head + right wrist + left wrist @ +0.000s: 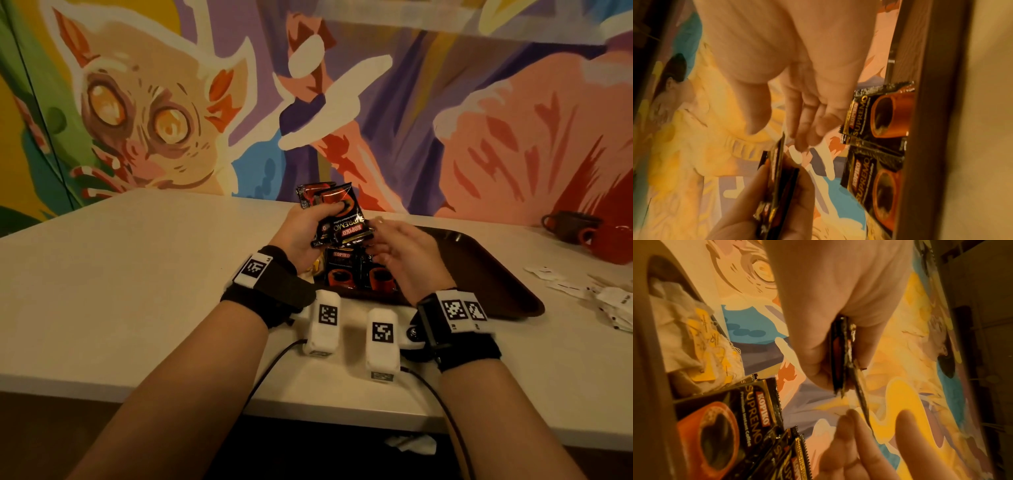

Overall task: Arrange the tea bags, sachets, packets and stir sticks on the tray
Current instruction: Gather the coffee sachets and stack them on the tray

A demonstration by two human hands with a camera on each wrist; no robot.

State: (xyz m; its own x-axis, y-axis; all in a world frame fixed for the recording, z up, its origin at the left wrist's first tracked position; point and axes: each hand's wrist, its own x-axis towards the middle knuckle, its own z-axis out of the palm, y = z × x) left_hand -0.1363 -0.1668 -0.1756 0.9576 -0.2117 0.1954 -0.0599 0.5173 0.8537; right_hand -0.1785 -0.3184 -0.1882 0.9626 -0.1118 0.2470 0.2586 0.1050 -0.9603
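My left hand [310, 226] grips a small stack of black coffee packets [337, 212] above the near left corner of the brown tray [486, 274]. Seen edge-on, the held packets [842, 353] sit between thumb and fingers. My right hand [397, 246] hovers just right of them, fingers relaxed and holding nothing; its fingertips [803, 142] are close to the packets' edge [779, 155]. Two more coffee packets [356, 274] lie flat side by side on the tray below my hands. Tea bags with yellow tags [701, 345] lie on the tray's left end.
White sachets and wooden stir sticks [589, 291] are scattered on the white table right of the tray. A red cup [609, 243] and a dark cup [568, 226] stand at the back right. A painted wall rises behind the table.
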